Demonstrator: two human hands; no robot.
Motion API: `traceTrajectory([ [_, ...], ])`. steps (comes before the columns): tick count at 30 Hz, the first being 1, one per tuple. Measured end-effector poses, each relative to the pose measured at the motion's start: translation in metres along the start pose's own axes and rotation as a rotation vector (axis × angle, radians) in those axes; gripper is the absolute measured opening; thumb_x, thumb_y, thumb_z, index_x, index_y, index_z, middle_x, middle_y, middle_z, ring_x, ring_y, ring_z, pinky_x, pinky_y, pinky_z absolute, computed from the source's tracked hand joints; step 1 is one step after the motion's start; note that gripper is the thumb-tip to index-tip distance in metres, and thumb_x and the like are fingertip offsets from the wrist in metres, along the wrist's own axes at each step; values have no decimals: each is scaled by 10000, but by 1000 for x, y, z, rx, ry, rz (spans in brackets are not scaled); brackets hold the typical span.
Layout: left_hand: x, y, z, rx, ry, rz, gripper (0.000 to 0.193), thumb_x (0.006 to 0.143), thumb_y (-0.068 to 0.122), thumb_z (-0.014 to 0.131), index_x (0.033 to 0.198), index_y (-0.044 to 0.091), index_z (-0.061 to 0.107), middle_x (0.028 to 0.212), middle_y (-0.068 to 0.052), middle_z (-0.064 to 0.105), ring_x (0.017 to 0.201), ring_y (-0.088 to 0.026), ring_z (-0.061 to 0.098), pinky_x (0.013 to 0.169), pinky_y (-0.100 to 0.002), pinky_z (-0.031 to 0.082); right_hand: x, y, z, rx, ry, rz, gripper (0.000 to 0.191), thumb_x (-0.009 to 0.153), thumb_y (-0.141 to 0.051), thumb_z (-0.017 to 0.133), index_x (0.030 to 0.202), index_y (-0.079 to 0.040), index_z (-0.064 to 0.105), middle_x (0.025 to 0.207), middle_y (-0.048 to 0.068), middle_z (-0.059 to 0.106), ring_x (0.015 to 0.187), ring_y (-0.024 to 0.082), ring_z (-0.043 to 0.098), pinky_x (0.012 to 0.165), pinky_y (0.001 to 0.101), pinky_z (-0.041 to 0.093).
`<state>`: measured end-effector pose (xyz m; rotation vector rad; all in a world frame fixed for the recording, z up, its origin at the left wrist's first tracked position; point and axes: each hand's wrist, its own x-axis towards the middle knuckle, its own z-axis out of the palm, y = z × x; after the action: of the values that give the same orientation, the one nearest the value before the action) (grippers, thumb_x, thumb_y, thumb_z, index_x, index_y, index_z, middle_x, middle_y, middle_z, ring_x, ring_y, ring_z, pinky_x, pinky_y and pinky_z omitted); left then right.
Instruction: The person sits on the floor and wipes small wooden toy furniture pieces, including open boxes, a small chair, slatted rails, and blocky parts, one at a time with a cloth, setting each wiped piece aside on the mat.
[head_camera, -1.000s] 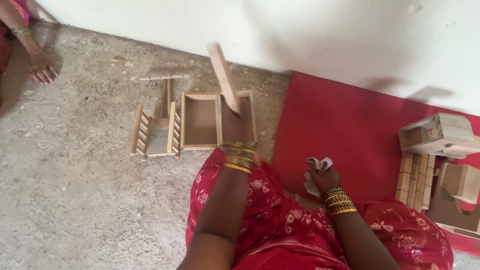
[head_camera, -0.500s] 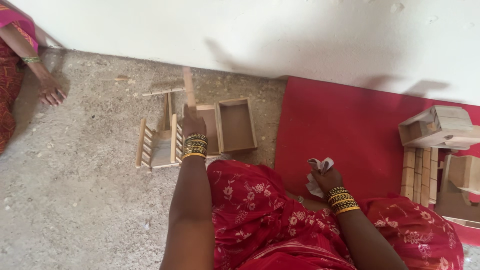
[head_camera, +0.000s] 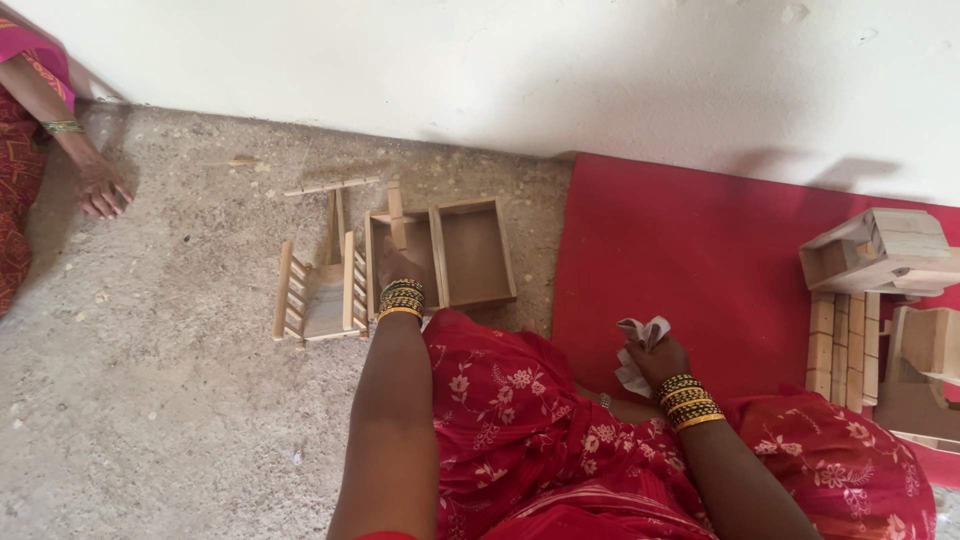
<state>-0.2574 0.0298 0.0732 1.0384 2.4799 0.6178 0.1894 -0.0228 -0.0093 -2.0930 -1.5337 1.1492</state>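
Observation:
My left hand (head_camera: 397, 265) reaches out over the concrete floor and grips a flat wooden stick (head_camera: 396, 214), whose far end points toward the wall. The stick lies over the left one of two open wooden boxes (head_camera: 478, 255) that stand side by side. A small ladder-like wooden frame (head_camera: 318, 292) sits just left of the boxes. My right hand (head_camera: 655, 358) rests above my lap at the edge of the red mat (head_camera: 680, 260) and is closed around a crumpled white cloth (head_camera: 636, 345).
More wooden pieces (head_camera: 885, 300) are stacked at the right edge on the mat. A thin loose stick (head_camera: 330, 186) lies near the white wall (head_camera: 500, 70). Another person's hand (head_camera: 100, 190) rests on the floor at far left.
My left hand brought the wooden stick down from raised over the right box, moved left and lowered it onto the left box. My right hand kept still with the cloth.

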Motion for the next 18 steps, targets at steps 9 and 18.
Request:
traceTrajectory([
  [9,6,-7,6,45,6,-19,771,884,193,737,1538,76,345,1388,-237,583,1270,-367,587,1073,-444,475,-7,-12,-3,-20,-2,0,524,867,-444,728,1146,-2,695,1000,184,769,879,287,765,778,421,627],
  [18,3,2,0,-39,132,180,620,895,262,788,1408,38,522,1332,-214,630,1217,-338,616,1040,-437,490,-24,-32,-13,53,-24,-31,468,909,-409,701,1149,-7,693,982,175,776,850,251,768,759,384,633],
])
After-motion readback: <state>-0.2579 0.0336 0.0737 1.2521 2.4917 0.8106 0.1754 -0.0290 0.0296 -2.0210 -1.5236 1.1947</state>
